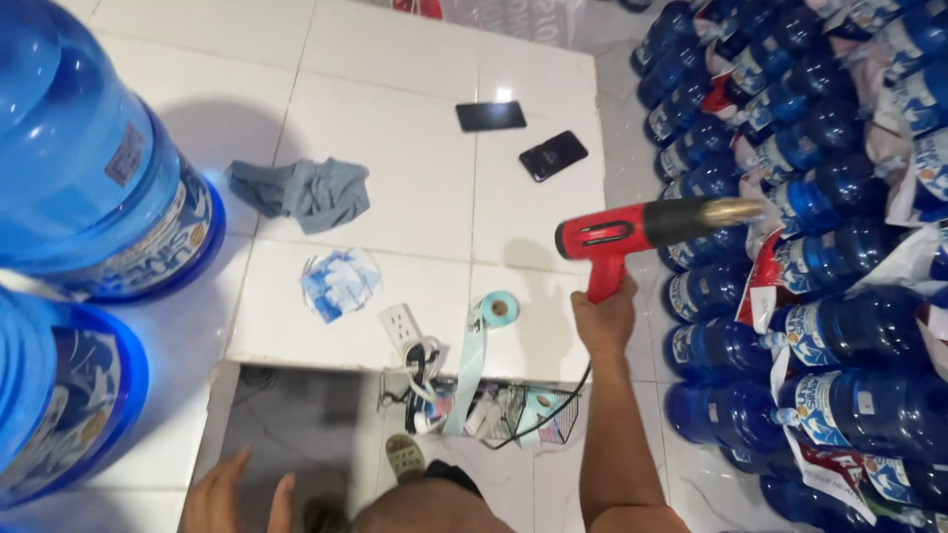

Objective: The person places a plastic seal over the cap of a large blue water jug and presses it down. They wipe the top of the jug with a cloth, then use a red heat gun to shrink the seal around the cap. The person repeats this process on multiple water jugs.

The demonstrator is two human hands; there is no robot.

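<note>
Fingers of your right hand (604, 321) wrap tight around the red heat gun's (632, 237) grip, brass nozzle aimed at the stacked blue bottles (810, 266) just off the white counter's (415, 188) right edge. Your left hand (232, 494) hangs below the counter's front edge, fingers loosely spread, holding nothing.

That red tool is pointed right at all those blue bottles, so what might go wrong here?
The right hand aims the heat gun at the stacked bottles; its nozzle sits very near their labels, so plastic may scorch or warp. Its cord trails past the wire basket below the counter and might snag. The tape roll sits at the counter edge, where a bump may knock it off.
</note>
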